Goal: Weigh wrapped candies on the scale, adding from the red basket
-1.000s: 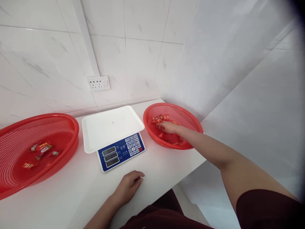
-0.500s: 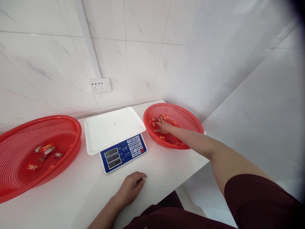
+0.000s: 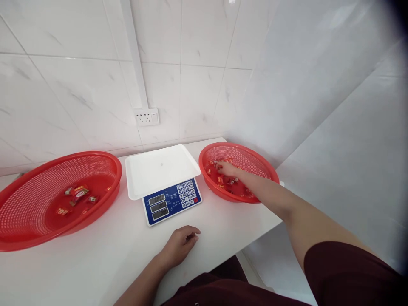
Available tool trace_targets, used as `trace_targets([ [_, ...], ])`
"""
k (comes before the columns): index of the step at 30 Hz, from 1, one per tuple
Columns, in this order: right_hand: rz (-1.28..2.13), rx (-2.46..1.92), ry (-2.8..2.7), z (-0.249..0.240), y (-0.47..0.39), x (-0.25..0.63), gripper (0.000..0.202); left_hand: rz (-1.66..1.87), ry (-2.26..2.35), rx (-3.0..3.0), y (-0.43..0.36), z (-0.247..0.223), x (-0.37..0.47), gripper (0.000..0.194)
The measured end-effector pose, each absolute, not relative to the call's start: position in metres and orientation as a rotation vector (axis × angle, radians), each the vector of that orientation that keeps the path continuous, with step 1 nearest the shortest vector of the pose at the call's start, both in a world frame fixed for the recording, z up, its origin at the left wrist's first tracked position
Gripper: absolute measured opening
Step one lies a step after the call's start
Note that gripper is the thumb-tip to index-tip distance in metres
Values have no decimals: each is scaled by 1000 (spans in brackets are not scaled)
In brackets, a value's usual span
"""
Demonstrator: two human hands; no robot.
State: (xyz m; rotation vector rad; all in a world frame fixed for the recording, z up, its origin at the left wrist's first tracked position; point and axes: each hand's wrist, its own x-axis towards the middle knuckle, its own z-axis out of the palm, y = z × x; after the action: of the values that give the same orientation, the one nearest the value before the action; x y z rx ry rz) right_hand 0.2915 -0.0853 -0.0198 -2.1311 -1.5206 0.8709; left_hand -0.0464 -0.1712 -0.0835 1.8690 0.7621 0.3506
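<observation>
My right hand (image 3: 227, 169) reaches down into the right red basket (image 3: 274, 172), among small red-wrapped candies (image 3: 221, 179). Its fingers are bent and closed at the candies; what they hold, if anything, is hidden. On the white table, my left hand (image 3: 182, 245) rests palm side down in front of the scale, empty, with loosely curved fingers and a gap by the thumb. The electronic scale (image 3: 172, 200) has a bare white weighing pan (image 3: 161, 170), a blue keypad panel and three small displays.
At the left stands a larger red basket (image 3: 19, 244) with several wrapped candies (image 3: 79, 193) on its bottom. Behind the table (image 3: 105, 263) is a tiled wall with a socket (image 3: 146, 117). A grey-white wall (image 3: 347, 157) rises on the right.
My right hand's spread fingers have drawn in and bent among the candies, some of which have shifted. My view has turned slightly left; my left hand stays on the table.
</observation>
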Motion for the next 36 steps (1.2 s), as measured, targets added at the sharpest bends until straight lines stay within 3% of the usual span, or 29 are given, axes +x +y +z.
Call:
trace_targets([
  [11, 942, -1709, -1053, 16, -101, 311, 19, 357, 760, 1864, -172, -87, -46, 26],
  [16, 1028, -1494, -986, 38, -116, 282, 24, 431, 763, 1562, -172, -73, -44, 32],
  [20, 1139, -1452, -1313, 52, -137, 215, 20, 560, 635, 1066, -173, -38, -35, 50],
  [24, 1089, -1339, -2035, 43, -162, 142, 5, 604, 601, 710, -165, -15, -25, 60],
  [30, 469, -1267, -2647, 5, -178, 93, 27, 692, 585, 306, -158, -30, -44, 48],
  [36, 413, -1361, -2646, -5, -176, 84, 43, 645, 339, 88, -171, -36, -61, 48],
])
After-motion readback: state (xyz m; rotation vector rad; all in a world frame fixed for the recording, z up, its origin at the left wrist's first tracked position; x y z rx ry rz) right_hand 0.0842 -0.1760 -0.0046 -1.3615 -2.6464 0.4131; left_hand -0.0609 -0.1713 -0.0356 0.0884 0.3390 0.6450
